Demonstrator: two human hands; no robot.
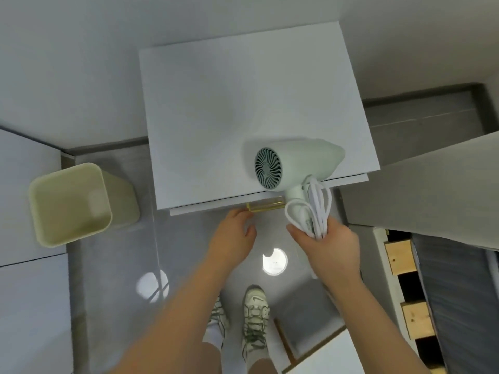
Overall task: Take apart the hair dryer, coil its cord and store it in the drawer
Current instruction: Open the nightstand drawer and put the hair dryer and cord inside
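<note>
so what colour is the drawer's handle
Shiny gold, the bar-shaped metal drawer handle, seen in the head view.

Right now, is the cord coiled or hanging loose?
Coiled: the cord is gathered in loops, gripped by the right hand just below the hair dryer.

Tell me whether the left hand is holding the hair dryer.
No, the right hand grips the coiled cord and with it the hair dryer, while the left hand is by the gold drawer handle.
</note>
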